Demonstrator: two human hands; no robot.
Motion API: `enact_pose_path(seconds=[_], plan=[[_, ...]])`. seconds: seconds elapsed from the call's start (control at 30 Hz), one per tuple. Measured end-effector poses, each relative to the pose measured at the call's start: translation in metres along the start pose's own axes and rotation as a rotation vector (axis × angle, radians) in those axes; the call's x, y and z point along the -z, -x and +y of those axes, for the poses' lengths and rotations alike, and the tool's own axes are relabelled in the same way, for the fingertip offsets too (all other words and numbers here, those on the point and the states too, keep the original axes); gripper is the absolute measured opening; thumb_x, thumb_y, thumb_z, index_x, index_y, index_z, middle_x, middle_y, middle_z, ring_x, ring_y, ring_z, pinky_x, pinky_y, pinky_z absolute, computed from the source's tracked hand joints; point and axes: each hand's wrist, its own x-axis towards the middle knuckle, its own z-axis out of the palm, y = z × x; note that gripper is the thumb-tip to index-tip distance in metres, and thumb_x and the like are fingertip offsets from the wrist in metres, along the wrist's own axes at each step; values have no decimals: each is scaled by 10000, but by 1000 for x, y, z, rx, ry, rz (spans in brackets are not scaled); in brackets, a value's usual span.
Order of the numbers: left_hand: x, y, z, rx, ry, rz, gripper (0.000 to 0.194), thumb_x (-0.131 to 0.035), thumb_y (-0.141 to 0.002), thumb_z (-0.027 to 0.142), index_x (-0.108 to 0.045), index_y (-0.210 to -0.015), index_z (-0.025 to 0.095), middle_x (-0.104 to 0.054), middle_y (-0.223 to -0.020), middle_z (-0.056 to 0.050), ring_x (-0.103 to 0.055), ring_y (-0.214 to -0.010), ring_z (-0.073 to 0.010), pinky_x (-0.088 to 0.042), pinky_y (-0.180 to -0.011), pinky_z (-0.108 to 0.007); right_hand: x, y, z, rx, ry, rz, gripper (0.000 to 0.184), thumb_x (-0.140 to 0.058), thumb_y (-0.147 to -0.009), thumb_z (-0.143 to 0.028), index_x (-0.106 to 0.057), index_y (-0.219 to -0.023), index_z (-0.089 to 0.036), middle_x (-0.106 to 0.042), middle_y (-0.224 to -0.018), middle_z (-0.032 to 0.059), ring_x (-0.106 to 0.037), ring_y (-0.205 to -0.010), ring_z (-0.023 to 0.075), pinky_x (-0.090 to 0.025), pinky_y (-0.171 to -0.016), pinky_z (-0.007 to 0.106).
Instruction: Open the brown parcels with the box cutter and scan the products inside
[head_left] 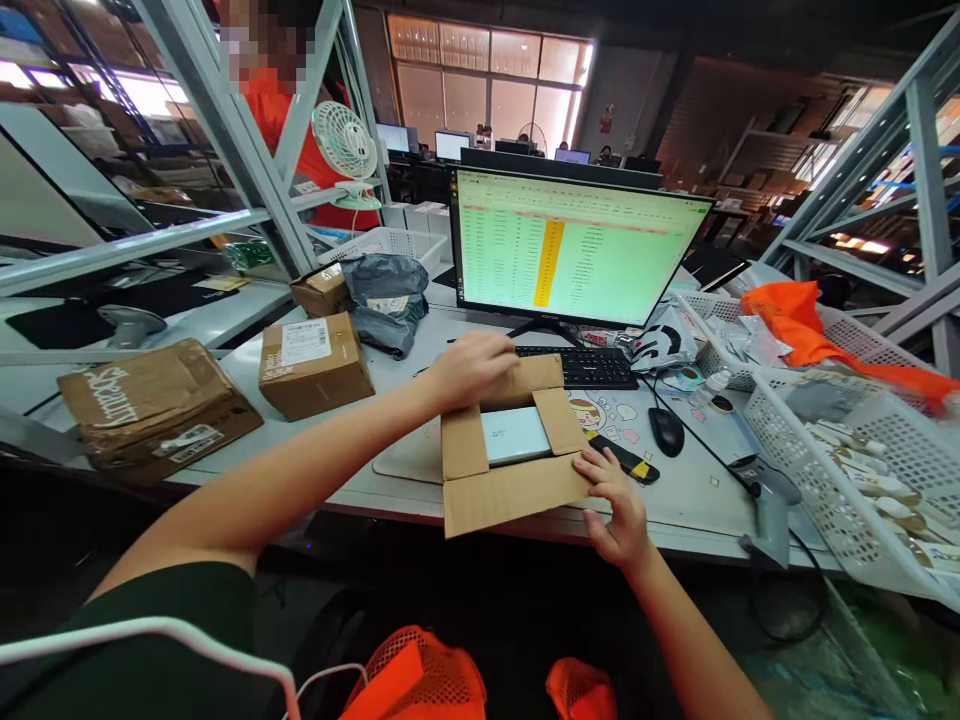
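A small cardboard box [517, 490] stands on the desk with its flaps folded out. Inside it lies a white box [517, 435] with small print on top. My left hand [476, 370] is closed at the far left flap, its fingertips partly hidden. Against the right end of the near flap rest the spread fingers of my right hand [616, 505], thumb apart and not wrapped round it. A black and yellow cutter [624, 458] lies just beyond my right hand.
Left on the desk are a taped carton [315, 368], a crumpled carton [161, 410] and a grey plastic parcel [386, 300]. A monitor [577, 250] and keyboard [581, 368] stand behind. Rightward are a mouse [666, 432], a barcode scanner [771, 510] and a white basket [840, 510].
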Motion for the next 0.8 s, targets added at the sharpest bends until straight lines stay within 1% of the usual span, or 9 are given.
enact_pose_path(seconds=[0.07,0.13,0.23,0.3,0.4,0.5,0.57,0.67,0.8], plan=[[9,33,15,-237,47,50,363,-397,-995,264,-731,-1131,217,-702,-1245,-112,-601,-1248,-258,-426,-1083,-430,14,-14,-10,-96,19,-50,47,-512,-959,-225,-554,-958,-248,-725,-1144,49,-666,-1147,285,-315,-1192,614],[10,68,30,-331,97,5,306,-483,-1000,336,-718,-1172,240,-695,-1295,-84,-555,-1340,-256,-352,-1175,-443,27,-39,-22,-280,75,-175,193,-488,-1013,-322,-597,-873,-245,-722,-926,33,-691,-900,243,-420,-1111,527],[-2,105,45,-274,123,-17,390,-524,-992,508,-681,-1185,208,-601,-1448,-116,-425,-1472,-295,-182,-1275,-502,31,-81,-34,-463,281,-329,295,-615,-948,-524,-661,-978,-234,-700,-983,87,-659,-880,278,-515,-883,427],[-12,117,49,-227,174,50,504,-498,-957,650,-666,-1057,185,-609,-1422,-150,-419,-1468,-315,-196,-1270,-517,22,-101,-38,-487,416,-392,516,-770,-798,-600,-651,-1116,-212,-678,-1114,144,-650,-942,338,-509,-802,414],[-20,130,50,-123,251,351,667,-402,-870,847,-565,-805,203,-713,-1157,-150,-551,-1315,-318,-265,-1232,-544,9,-113,-38,-538,479,-497,614,-813,-742,-543,-613,-1198,-183,-680,-1093,162,-653,-888,357,-488,-731,401],[-15,151,46,19,245,544,602,-427,-868,800,-504,-745,216,-736,-976,-97,-638,-1163,-291,-186,-1250,-592,17,-106,-27,-628,321,-507,491,-614,-866,-422,-576,-1300,-196,-708,-1017,106,-654,-806,296,-482,-732,381],[-6,168,39,88,238,449,428,-529,-853,639,-541,-783,217,-746,-1018,-84,-634,-1195,-288,-140,-1268,-591,29,-93,-10,-657,113,-442,463,-477,-916,-398,-586,-1325,-211,-717,-1057,78,-660,-861,272,-495,-793,373],[15,186,25,168,228,140,201,-567,-844,403,-621,-875,212,-717,-1246,-74,-554,-1347,-286,-94,-1286,-580,38,-66,19,-695,-70,-226,465,-394,-927,-436,-677,-1201,-189,-707,-1149,83,-638,-1025,291,-508,-872,377],[42,170,20,229,86,-164,264,-483,-938,300,-689,-1083,224,-670,-1348,-74,-606,-1267,-288,-237,-1226,-615,15,-30,30,-778,-339,-52,512,-381,-886,-508,-701,-1113,-179,-714,-1081,110,-654,-998,324,-551,-823,413]])
